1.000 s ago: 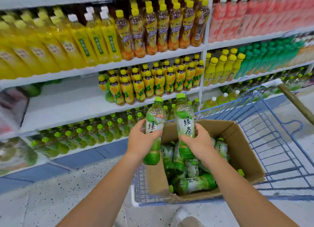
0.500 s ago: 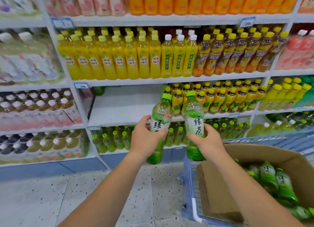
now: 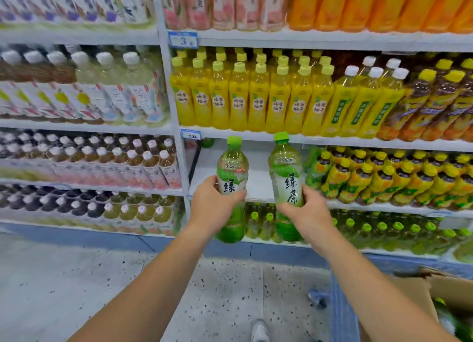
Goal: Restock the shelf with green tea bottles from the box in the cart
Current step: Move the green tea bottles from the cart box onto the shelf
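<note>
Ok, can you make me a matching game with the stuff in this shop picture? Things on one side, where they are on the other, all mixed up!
Things
1. brown cardboard box
2. blue price tag marked with a big 3
3. tall yellow plastic bottles with pale yellow caps
4. green-capped plastic tea bottle showing two big characters

Places
A. standing on the shelf above the bare white gap
B. held in the fingers of the right hand
C. bottom right corner of the picture
D. on the shelf edge above the yellow bottles

Pairs: 1-C, 2-D, 3-A, 4-B
</note>
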### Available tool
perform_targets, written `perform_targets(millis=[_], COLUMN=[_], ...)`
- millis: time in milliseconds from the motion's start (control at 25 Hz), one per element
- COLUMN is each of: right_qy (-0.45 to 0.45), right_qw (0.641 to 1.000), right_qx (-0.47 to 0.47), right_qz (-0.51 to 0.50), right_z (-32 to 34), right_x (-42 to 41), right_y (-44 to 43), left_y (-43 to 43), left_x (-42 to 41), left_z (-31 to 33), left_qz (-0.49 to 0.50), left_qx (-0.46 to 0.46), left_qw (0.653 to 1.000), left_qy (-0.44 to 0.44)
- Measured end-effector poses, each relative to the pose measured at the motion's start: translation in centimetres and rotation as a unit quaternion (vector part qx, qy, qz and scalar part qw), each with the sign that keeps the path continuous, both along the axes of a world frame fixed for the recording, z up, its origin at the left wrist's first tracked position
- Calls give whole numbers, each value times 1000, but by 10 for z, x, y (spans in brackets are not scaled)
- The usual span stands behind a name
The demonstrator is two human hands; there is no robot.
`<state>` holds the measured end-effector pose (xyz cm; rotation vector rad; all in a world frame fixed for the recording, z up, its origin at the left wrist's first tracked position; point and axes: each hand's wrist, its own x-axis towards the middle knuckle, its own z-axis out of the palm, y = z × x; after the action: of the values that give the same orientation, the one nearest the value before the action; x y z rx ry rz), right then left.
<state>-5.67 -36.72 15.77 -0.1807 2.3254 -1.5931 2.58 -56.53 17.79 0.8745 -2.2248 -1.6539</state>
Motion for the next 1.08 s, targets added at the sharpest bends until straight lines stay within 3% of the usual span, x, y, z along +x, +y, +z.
perform_targets(millis=[320,920,1080], right_qy=[15,94,143], right_qw=[999,995,989], right_qx=[2,-11,-26], right_qz=[43,14,7], right_z=[-43,-248,-290], right_x=[-60,-198,-229], right_y=[-69,-169,-185], left_y=[-72,-147,-159], left_x=[-50,-197,-229], left_z=[-31,-232,-276], left_qz=[25,1,14], left_qx=[-42,-113,-104], left_qw=[999,986,977], left_qy=[23,124,184])
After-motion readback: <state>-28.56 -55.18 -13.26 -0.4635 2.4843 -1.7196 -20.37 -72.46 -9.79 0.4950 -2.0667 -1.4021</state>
